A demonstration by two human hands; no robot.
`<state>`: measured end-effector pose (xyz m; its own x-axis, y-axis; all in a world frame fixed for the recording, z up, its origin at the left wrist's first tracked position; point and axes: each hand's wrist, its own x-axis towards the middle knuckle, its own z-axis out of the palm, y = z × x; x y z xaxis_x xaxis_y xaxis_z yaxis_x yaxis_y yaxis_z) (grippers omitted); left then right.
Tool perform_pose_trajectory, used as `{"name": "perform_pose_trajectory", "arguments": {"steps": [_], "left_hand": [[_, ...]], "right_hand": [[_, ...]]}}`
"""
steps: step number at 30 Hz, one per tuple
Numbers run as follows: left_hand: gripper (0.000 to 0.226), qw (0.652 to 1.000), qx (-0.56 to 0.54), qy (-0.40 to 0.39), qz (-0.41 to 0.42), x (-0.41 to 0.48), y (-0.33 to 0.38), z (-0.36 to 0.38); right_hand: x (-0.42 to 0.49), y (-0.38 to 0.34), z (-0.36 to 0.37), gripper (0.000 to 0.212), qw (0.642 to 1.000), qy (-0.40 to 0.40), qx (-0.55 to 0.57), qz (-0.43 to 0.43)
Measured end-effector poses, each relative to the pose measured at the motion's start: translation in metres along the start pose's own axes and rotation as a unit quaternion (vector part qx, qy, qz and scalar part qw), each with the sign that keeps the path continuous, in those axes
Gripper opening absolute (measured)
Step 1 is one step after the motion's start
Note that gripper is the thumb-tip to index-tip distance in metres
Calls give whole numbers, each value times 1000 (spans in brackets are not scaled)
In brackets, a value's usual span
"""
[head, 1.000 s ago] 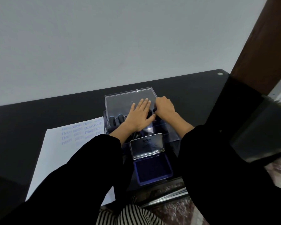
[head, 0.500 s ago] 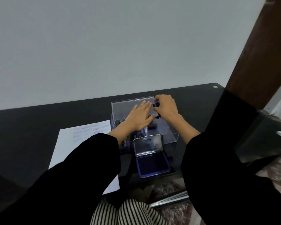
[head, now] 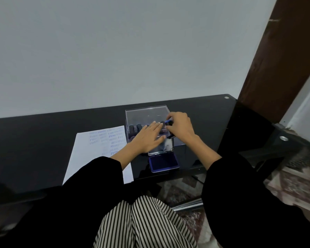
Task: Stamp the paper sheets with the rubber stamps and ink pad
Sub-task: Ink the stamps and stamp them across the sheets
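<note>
Rubber stamp [head: 168, 122], blue-topped, sat pinched in the right hand [head: 180, 127] at the right edge of the clear box [head: 145, 113]. Left hand [head: 147, 138] lay flat, fingers straight, across the box. Ink pad [head: 163, 162] stood open just before it; a snagged lift might have tipped the box onto it.

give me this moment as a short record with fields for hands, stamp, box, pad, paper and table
left hand: fingers straight, laid flat over the near side of the box
right hand: grips a stamp with a blue end, at the box's right side
box: clear plastic, other stamps standing inside on its left
pad: open, blue ink showing, just nearer than the box
paper: left of box and pad, blue prints on its far part
table: black, glossy
</note>
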<state>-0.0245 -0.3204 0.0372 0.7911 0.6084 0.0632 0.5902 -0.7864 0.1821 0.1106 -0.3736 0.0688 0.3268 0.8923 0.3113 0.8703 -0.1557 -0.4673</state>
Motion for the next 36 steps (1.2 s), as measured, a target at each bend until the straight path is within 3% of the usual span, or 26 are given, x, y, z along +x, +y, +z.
{"name": "perform_pose_trajectory", "arguments": {"steps": [12,20,26,32,36], "left_hand": [[62,993,-76,82,-28,-80,2,57],[75,991,-58,18,-122,-91,1,89],[76,989,-51,23,-135,-85,0,103],[123,986,-19,87,-138,-86,0,119],[117,984,-34,102,-144,-85,1,123]], "right_hand": [[-72,5,30,26,997,-49,48,20],[-88,11,47,20,996,-46,70,38],[-90,21,62,14,997,-71,4,-33],[-88,27,79,9,996,-69,-8,-60],[-88,29,85,7,997,-47,-1,-65]]}}
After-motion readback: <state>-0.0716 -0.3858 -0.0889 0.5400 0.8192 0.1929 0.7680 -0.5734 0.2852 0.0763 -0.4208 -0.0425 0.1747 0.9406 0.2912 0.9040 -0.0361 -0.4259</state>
